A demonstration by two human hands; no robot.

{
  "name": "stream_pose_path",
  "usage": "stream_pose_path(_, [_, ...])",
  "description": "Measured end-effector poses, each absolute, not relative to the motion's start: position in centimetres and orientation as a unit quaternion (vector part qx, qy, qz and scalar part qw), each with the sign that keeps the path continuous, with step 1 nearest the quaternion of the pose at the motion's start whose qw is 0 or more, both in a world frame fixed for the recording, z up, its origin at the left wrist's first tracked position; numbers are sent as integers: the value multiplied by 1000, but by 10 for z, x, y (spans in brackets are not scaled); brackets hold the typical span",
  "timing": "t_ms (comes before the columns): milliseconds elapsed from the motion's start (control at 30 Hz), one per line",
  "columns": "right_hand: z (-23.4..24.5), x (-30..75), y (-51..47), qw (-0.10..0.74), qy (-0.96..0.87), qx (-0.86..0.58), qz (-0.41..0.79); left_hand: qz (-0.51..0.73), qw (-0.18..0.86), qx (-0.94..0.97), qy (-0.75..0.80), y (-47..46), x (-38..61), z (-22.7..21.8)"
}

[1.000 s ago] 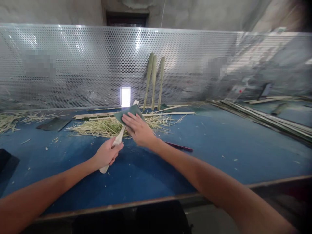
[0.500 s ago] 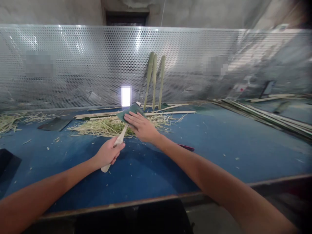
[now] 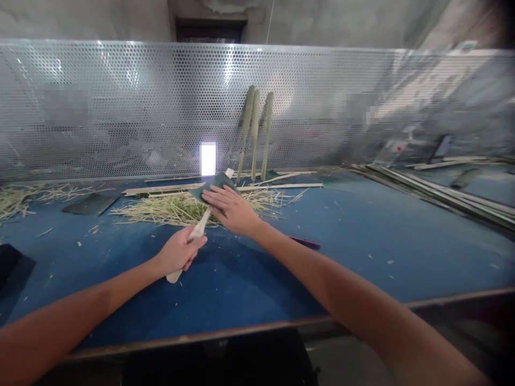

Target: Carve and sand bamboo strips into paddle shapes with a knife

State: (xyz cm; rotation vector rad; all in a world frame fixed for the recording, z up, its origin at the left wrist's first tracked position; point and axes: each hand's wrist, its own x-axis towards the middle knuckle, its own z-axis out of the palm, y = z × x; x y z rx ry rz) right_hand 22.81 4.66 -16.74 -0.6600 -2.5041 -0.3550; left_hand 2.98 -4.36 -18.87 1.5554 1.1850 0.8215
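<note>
My left hand (image 3: pixel 183 250) is closed round a pale, smooth bamboo stick (image 3: pixel 199 229) with a broad rounded near end, holding it slantwise above the table. Over the far part of that stick lies a dark green sheet (image 3: pixel 201 192), which looks like sandpaper. My right hand (image 3: pixel 230 208) presses the sheet onto the stick with its fingers extended close together; its thumb is mostly hidden. Beyond the sheet, the stick's pale tip (image 3: pixel 229 172) sticks out. Just behind and under my hands spreads a heap of thin bamboo shavings (image 3: pixel 169 210).
Three greenish bamboo pieces (image 3: pixel 255 134) lean upright against a perforated metal screen (image 3: pixel 132 107). Long strips (image 3: pixel 446 192) lie at the right of the blue table (image 3: pixel 354 241). A dark sheet (image 3: pixel 92 203) rests at left, and a narrow reddish item (image 3: pixel 306 243) sits beyond my right forearm.
My right hand and the green sheet have slid slightly toward me and left along the stick, so more of its tip shows. My left hand stays nearly still.
</note>
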Motion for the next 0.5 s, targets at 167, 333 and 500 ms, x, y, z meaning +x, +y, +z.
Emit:
stream_pose_path(167, [-165,230,46,214,-956,-175,-101,333,490,644,483,-43,30,-188])
stream_pose_path(333, [-165,229,45,273,-923,-256,-91,329,490,643,488,-43,29,-189])
stream_pose_path(500, [-164,230,43,252,-942,-213,-59,333,495,639,486,-42,29,-187])
